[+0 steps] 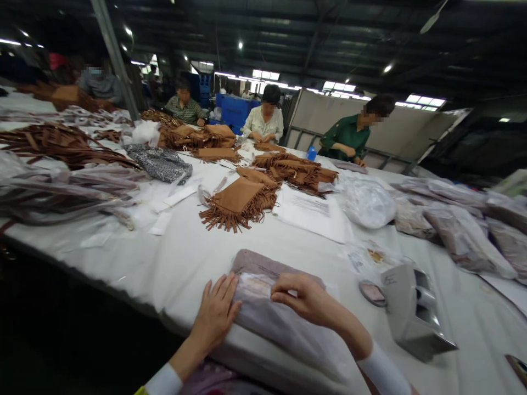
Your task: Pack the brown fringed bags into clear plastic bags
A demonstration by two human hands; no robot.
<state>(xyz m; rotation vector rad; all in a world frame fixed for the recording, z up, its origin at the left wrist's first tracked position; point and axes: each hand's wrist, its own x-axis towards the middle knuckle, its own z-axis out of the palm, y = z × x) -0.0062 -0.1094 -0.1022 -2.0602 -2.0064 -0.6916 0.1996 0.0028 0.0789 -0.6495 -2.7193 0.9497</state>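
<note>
A mauve-grey bundle in a clear plastic bag (280, 329) lies flat at the table's front edge. Its upper part, uncovered by plastic, is a dusky purple-grey sleeve (263, 263). My left hand (216, 310) rests on the bag's left side, fingers stretched out flat. Over the middle of the bag, my right hand (304, 299) has thumb and forefinger pinched together beside a pale, shiny patch of plastic. Whatever sits between those fingertips is too small to make out.
To the right stand a grey tape dispenser (415, 312) and a small oval item (373, 293). Brown fringed bags (239, 195), papers (310, 211) and crumpled plastic (366, 200) lie beyond. Wrapped bundles (461, 236) are piled right. Several co-workers sit or stand across the table.
</note>
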